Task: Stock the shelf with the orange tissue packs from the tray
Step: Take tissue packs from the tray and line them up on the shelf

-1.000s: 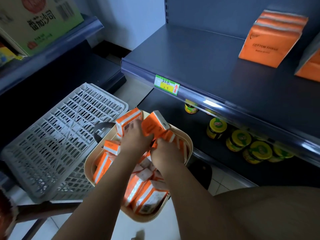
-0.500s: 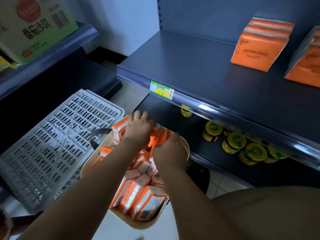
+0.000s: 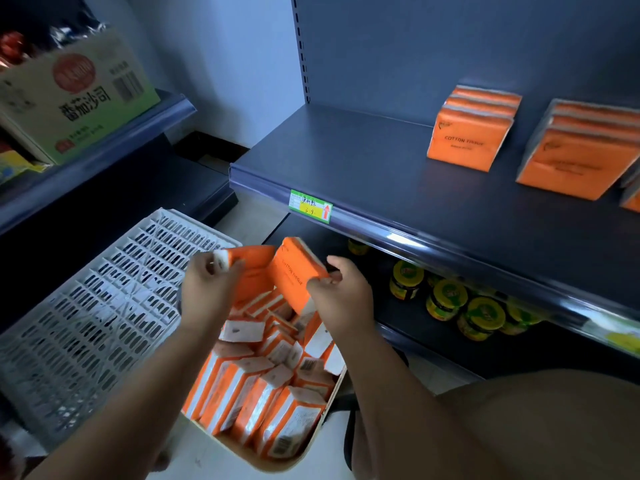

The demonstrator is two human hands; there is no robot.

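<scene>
Now, tissue packs (image 3: 298, 275) in both hands (image 3: 341, 299)

matt metal shelf (image 3: 398, 174), glossy tissue packs (image 3: 273, 403)

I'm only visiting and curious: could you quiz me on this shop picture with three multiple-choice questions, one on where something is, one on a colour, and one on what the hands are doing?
1. Where do the jars stand?
A on the floor; B on the lower shelf; C on a trolley.

2. What colours has the price label?
A green and yellow; B blue and white; C black and pink.

3. What are the left hand and the right hand doing?
A both are empty; B only the left holds something; C the left grips one orange pack, the right another.

Answers: 1 B, the jars sit on the dark board under the lit shelf edge. 2 A, a green band above a yellow field. 3 C, each hand's fingers and thumb pinch a pack.
</scene>
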